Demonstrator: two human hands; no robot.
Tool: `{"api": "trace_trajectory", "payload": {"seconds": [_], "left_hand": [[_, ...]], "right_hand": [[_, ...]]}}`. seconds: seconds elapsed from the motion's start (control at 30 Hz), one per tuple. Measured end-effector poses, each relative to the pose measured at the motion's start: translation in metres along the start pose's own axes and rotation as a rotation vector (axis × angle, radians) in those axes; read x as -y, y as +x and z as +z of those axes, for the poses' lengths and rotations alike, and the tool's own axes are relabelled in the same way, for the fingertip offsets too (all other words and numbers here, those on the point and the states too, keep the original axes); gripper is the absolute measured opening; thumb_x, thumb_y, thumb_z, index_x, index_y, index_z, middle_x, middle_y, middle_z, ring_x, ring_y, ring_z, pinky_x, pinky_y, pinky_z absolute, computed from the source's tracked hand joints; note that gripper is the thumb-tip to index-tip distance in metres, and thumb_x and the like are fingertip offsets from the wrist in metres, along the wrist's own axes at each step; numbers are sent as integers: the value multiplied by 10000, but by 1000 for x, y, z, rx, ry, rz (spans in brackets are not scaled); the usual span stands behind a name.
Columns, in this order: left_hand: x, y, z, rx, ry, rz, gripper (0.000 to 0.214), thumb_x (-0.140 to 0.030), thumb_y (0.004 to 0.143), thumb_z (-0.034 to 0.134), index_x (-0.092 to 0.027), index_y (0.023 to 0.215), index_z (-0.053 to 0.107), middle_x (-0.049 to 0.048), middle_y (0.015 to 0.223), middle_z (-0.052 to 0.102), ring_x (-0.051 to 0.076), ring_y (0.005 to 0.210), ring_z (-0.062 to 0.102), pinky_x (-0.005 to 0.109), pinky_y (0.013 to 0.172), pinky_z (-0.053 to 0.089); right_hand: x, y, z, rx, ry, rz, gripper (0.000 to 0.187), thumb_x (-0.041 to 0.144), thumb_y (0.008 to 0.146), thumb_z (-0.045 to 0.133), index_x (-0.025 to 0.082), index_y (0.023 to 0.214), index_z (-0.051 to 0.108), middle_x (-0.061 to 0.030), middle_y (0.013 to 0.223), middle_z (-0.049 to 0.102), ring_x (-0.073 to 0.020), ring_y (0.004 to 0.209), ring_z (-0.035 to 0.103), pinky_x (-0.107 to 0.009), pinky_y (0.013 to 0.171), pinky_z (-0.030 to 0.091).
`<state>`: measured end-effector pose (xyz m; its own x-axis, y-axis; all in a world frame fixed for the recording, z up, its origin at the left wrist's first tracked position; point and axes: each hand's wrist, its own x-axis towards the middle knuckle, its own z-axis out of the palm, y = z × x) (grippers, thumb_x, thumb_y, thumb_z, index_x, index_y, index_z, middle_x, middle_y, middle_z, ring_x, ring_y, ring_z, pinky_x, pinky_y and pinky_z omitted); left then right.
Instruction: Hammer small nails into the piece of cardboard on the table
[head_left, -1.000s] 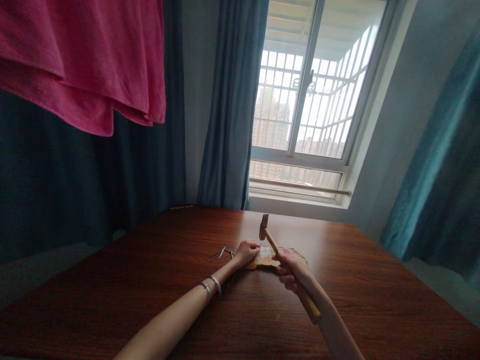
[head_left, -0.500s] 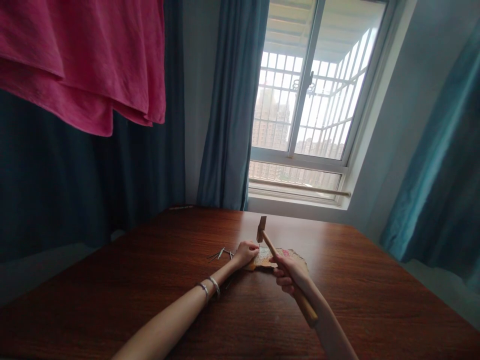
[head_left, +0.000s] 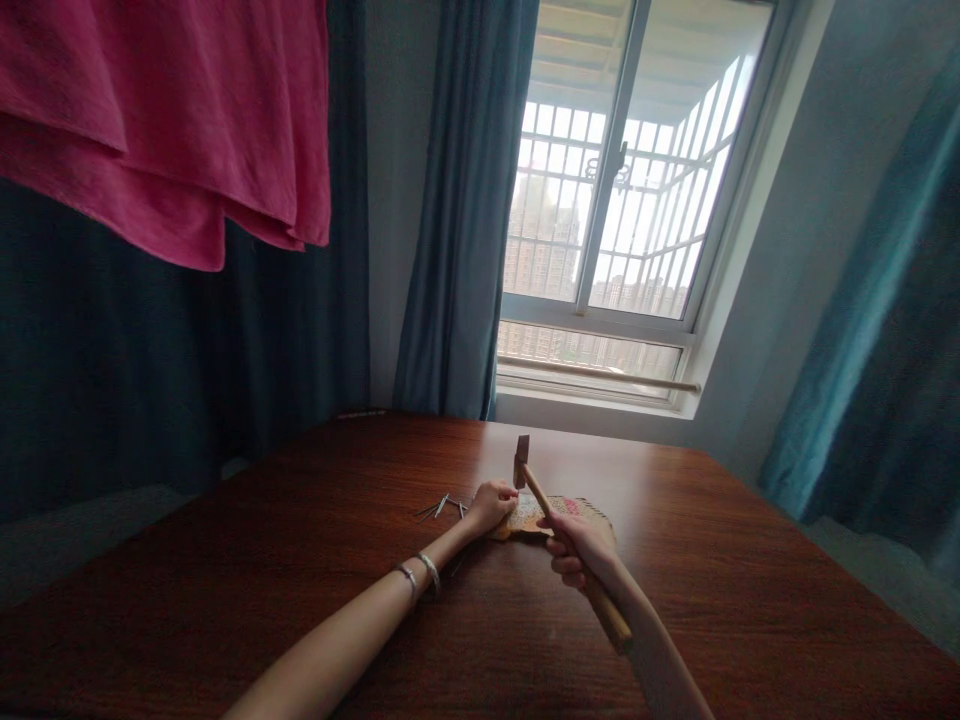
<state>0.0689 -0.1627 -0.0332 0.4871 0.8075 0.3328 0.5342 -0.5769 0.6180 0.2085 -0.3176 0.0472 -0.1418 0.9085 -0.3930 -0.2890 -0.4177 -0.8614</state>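
Observation:
My right hand [head_left: 579,552] is wrapped round the wooden handle of a small hammer [head_left: 534,487], whose metal head hangs just above my left fingertips. My left hand [head_left: 491,504], with two bracelets at the wrist, pinches a thin nail upright on a light wooden board [head_left: 531,514] lying flat on the dark wooden table [head_left: 300,560]. The nail itself is too small to see clearly. A few loose nails [head_left: 442,506] lie on the table just left of my left hand.
A pink cloth [head_left: 165,120] hangs at the upper left. Blue curtains [head_left: 457,230] frame a barred window [head_left: 622,200] beyond the table's far edge. The table top stretches wide on both sides of the board.
The hammer head has come down slightly and shifted a little left, closer to my left fingertips. My left hand has stayed on the board.

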Motion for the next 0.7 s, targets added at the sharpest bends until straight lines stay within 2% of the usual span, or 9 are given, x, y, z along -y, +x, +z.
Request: {"api": "trace_trajectory", "payload": {"seconds": [0.37, 0.7], "left_hand": [[5, 2, 3, -10, -7, 24, 229, -239, 738, 490, -145, 686, 693, 19, 686, 592, 123, 629, 488, 214, 611, 334], [4, 1, 1, -12, -25, 0, 233, -246, 729, 499, -151, 765, 708, 34, 755, 629, 134, 667, 511, 220, 641, 361]], "right_hand": [[0, 3, -1, 1, -3, 0, 222, 397, 819, 457, 183, 878, 466, 89, 449, 393, -21, 259, 264, -149, 302, 114], [-3, 5, -6, 15, 8, 0, 243, 411, 803, 479, 179, 875, 476, 92, 449, 382, -16, 268, 258, -142, 303, 111]]}}
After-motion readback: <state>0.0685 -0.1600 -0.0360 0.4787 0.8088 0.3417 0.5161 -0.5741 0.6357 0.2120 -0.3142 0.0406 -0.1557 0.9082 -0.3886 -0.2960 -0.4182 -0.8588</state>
